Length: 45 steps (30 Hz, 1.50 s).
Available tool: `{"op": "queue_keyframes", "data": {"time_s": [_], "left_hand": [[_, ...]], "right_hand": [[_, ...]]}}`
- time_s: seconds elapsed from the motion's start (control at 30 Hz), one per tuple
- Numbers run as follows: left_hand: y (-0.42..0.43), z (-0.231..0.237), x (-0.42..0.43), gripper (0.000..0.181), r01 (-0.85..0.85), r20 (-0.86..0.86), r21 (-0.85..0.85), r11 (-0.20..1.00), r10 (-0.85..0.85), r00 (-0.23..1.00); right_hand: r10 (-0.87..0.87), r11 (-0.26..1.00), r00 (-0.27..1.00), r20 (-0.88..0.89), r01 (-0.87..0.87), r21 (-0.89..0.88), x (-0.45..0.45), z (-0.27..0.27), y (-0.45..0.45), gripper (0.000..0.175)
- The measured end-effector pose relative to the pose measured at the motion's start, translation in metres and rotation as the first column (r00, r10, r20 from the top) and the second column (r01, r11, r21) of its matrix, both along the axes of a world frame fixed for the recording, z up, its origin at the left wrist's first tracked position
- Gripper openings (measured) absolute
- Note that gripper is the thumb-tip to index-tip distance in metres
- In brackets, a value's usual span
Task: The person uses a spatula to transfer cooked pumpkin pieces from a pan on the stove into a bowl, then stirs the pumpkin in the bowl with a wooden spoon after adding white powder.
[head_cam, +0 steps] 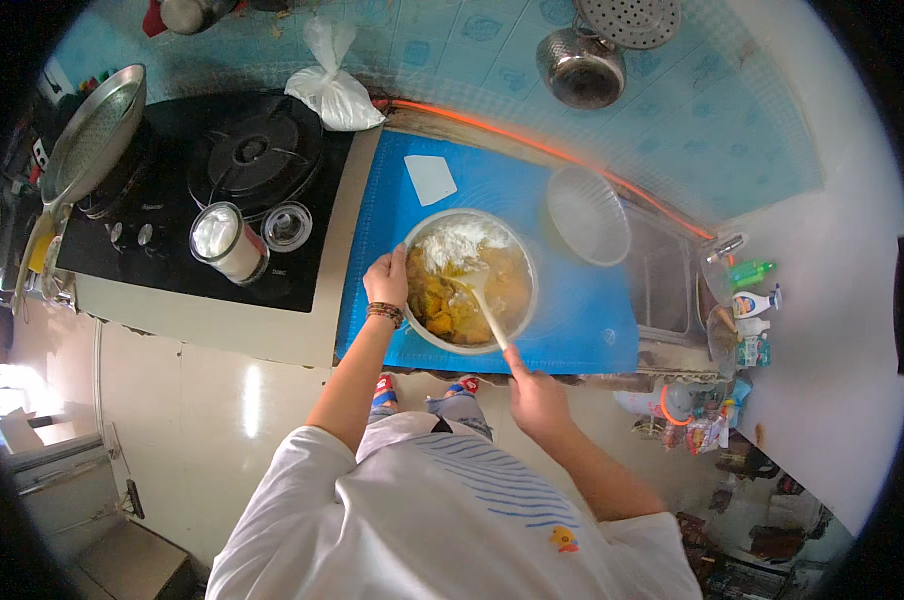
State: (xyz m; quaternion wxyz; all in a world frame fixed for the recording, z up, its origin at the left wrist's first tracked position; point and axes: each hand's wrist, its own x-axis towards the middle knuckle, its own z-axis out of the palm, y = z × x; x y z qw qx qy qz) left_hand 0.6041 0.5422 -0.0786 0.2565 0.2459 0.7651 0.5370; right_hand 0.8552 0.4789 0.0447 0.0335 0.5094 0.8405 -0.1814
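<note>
A round white bowl stands on a blue mat and holds an orange-yellow mash with white powder on its upper part. My left hand grips the bowl's left rim, with the thumb at the edge. My right hand is closed around the handle of a cream-coloured spatula, whose blade lies in the mash near the powder. A white flat scraper lies on the mat behind the bowl, and an empty translucent bowl sits to the right.
On the black gas stove at left stand an open jar of white powder, its lid and a frying pan. A tied plastic bag rests at the stove's back corner. A sink and bottles are at right.
</note>
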Motion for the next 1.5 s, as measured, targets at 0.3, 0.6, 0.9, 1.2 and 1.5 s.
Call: {"op": "queue_keyframes", "data": {"time_s": [0.3, 0.6, 0.9, 1.2, 1.5], "left_hand": [[0.002, -0.010, 0.001, 0.050, -0.013, -0.005, -0.012, 1.000, 0.013, 1.000], [-0.028, -0.020, 0.008, 0.049, 0.047, 0.168, 0.026, 0.999, -0.050, 0.985], [-0.047, -0.025, 0.030, 0.045, -0.041, 0.394, 0.112, 0.993, -0.006, 0.919], [-0.061, 0.005, 0.043, 0.039, -0.104, 0.555, 0.000, 0.995, 0.086, 0.827], [-0.035, -0.004, 0.074, 0.046, -0.474, 0.077, -0.029, 0.880, 0.474, 0.877]], "right_hand": [[-0.059, 0.990, 0.962, -0.268, 0.022, -0.138, 0.036, 0.047, 0.037, 0.041], [0.289, 0.956, 0.877, 0.385, -0.245, -0.160, 0.008, 0.130, 0.026, 0.047], [0.383, 0.903, 0.859, 0.341, -0.426, 0.057, 0.017, 0.128, 0.084, 0.054], [0.706, 0.589, 0.616, 0.350, -0.785, 0.193, -0.002, 0.141, 0.142, 0.054], [0.854, 0.366, 0.372, 0.364, -0.926, 0.088, -0.022, 0.082, 0.216, 0.056]]}}
